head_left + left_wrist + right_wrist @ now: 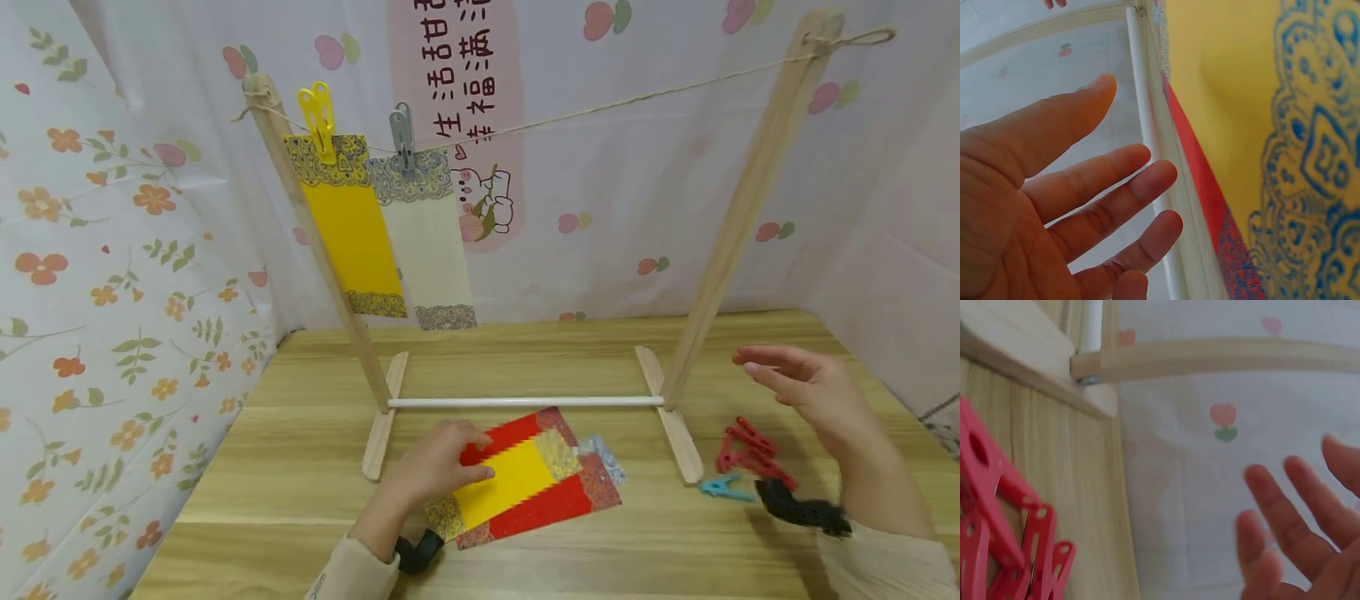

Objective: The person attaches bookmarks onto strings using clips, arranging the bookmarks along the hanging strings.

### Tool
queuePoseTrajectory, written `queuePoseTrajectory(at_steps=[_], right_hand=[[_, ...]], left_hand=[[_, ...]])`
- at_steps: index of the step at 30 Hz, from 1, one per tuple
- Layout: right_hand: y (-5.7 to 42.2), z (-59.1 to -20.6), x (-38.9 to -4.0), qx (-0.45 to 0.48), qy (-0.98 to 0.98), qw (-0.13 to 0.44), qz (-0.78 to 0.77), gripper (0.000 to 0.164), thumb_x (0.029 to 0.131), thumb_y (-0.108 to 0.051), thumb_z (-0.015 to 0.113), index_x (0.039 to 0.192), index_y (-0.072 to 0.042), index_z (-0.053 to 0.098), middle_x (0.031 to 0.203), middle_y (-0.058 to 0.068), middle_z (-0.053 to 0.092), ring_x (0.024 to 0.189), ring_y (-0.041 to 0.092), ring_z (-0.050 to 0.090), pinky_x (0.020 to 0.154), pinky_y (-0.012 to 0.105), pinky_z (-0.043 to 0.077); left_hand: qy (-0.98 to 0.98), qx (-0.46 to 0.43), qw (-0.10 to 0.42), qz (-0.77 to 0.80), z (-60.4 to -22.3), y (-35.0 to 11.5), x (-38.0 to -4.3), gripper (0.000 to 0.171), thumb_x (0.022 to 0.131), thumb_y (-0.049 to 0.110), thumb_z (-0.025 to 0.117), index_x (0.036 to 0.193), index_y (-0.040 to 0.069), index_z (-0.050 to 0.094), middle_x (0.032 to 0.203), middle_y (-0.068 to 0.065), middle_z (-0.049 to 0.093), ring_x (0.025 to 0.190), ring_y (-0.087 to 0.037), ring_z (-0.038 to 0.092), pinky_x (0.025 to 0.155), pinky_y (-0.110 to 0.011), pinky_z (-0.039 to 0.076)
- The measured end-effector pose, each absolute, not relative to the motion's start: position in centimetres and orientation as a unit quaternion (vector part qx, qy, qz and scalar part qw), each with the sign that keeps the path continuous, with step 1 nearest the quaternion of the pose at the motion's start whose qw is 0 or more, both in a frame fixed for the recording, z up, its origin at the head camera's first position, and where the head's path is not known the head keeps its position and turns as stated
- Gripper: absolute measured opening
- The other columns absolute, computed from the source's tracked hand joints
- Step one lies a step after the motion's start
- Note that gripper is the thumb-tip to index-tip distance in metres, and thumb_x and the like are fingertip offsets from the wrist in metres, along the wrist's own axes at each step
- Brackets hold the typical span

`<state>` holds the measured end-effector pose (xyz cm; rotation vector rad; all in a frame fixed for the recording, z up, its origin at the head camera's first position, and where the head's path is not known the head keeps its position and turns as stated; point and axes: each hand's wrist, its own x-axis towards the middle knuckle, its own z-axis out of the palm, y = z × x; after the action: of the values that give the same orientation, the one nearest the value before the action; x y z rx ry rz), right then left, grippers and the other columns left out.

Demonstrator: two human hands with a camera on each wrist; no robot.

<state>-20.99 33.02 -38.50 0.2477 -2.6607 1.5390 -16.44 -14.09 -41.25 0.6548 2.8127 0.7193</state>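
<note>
My left hand (pixel 442 462) is over a loose pile of paper cards. In the left wrist view its fingers (pixel 1107 215) are spread and relaxed, with nothing between them. Topmost lies a yellow card (pixel 517 483) with patterned ends; a red card (pixel 543 510) shows below it, more red behind, and a blue-patterned end (pixel 609 467) sticks out at the right. On the right, my right hand (pixel 813 396) hovers with loosely bent, empty fingers. Red clothespins (pixel 750 450) and a teal clothespin (pixel 723 488) lie on the table below it.
A wooden rack with two leaning posts (pixel 750 200) and a white crossbar (pixel 525 402) carries a string (pixel 637 98). From it hang a yellow card (pixel 352 233) on a yellow clothespin (pixel 321 125) and a cream card (pixel 429 250) on a grey clothespin (pixel 403 137).
</note>
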Motion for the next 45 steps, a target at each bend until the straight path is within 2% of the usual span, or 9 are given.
queuePoseTrajectory(at_steps=[3,6,8,11,16,21,28,38,45], right_hand=[[33.9,-39.2,-21.4,0.082,-0.88,-0.034,0.467,0.03,0.103,-0.025,0.056,0.132,-0.021,0.062,0.106,-0.038,0.061,0.096,-0.021,0.052,0.077,0.029,0.051],[34.6,-39.9,-21.8,0.093,-0.889,-0.09,0.438,0.036,0.103,-0.028,0.055,0.136,-0.014,0.058,0.108,-0.036,0.06,0.097,-0.022,0.05,0.082,0.047,0.052],[34.9,-40.3,-21.9,0.097,-0.892,-0.109,0.427,0.041,0.103,-0.027,0.055,0.138,-0.007,0.055,0.109,-0.035,0.059,0.096,-0.021,0.049,0.082,0.052,0.051],[35.2,-40.8,-22.2,0.093,-0.899,-0.12,0.41,0.047,0.103,-0.03,0.055,0.139,-0.001,0.051,0.109,-0.03,0.061,0.095,-0.02,0.047,0.081,0.051,0.051],[35.4,-41.5,-22.4,0.083,-0.909,-0.125,0.39,0.051,0.102,-0.031,0.057,0.138,0.004,0.05,0.118,0.002,0.069,0.093,-0.016,0.049,0.081,0.048,0.05],[35.4,-42.0,-22.6,0.082,-0.917,-0.128,0.368,0.052,0.101,-0.028,0.058,0.135,0.011,0.048,0.119,0.02,0.067,0.093,-0.008,0.052,0.078,0.04,0.051],[35.4,-42.2,-22.5,0.079,-0.931,-0.141,0.327,0.052,0.099,-0.027,0.061,0.131,0.012,0.052,0.117,0.025,0.066,0.092,0.001,0.054,0.074,0.031,0.05],[35.3,-42.3,-22.4,0.052,-0.918,-0.212,0.333,0.06,0.098,-0.031,0.063,0.13,0.018,0.048,0.108,0.014,0.067,0.09,0.015,0.058,0.072,0.032,0.052],[34.7,-42.2,-22.5,0.07,-0.931,-0.191,0.303,0.048,0.093,-0.029,0.07,0.114,0.013,0.056,0.098,0.016,0.065,0.085,0.019,0.053,0.067,0.031,0.046]], left_hand=[[0.942,0.22,0.089,0.238,-41.4,-14.1,-16.5,0.04,0.085,0.029,0.079,0.12,0.009,0.071,0.107,-0.001,0.07,0.093,-0.016,0.058,0.083,-0.031,0.052],[0.942,0.215,0.096,0.238,-41.5,-14.1,-16.4,0.041,0.084,0.028,0.08,0.12,0.01,0.072,0.105,-0.001,0.068,0.092,-0.016,0.056,0.081,-0.03,0.051],[0.944,0.209,0.1,0.234,-41.6,-14.1,-16.3,0.043,0.083,0.029,0.081,0.12,0.01,0.072,0.105,-0.001,0.067,0.092,-0.016,0.054,0.08,-0.03,0.05],[0.947,0.203,0.106,0.225,-41.8,-14.0,-16.1,0.045,0.081,0.03,0.083,0.12,0.011,0.072,0.109,-0.002,0.067,0.093,-0.016,0.052,0.081,-0.032,0.048],[0.951,0.198,0.114,0.208,-41.8,-13.7,-16.0,0.048,0.079,0.031,0.084,0.121,0.012,0.071,0.116,-0.004,0.066,0.096,-0.018,0.051,0.084,-0.034,0.049],[0.953,0.205,0.124,0.183,-41.8,-13.6,-15.9,0.057,0.075,0.035,0.087,0.125,0.014,0.069,0.117,-0.002,0.065,0.101,-0.018,0.052,0.091,-0.037,0.05],[0.956,0.214,0.128,0.156,-41.7,-13.6,-15.7,0.068,0.07,0.041,0.088,0.13,0.018,0.065,0.117,-0.001,0.062,0.103,-0.018,0.051,0.092,-0.039,0.051],[0.969,0.201,0.107,0.097,-42.1,-12.1,-15.4,0.078,0.065,0.049,0.089,0.131,0.017,0.062,0.128,-0.002,0.059,0.114,-0.024,0.053,0.091,-0.052,0.049],[0.965,0.191,0.117,0.139,-42.2,-12.0,-15.4,0.094,0.065,0.041,0.092,0.145,0.02,0.047,0.131,-0.009,0.055,0.116,-0.033,0.052,0.095,-0.06,0.048]])
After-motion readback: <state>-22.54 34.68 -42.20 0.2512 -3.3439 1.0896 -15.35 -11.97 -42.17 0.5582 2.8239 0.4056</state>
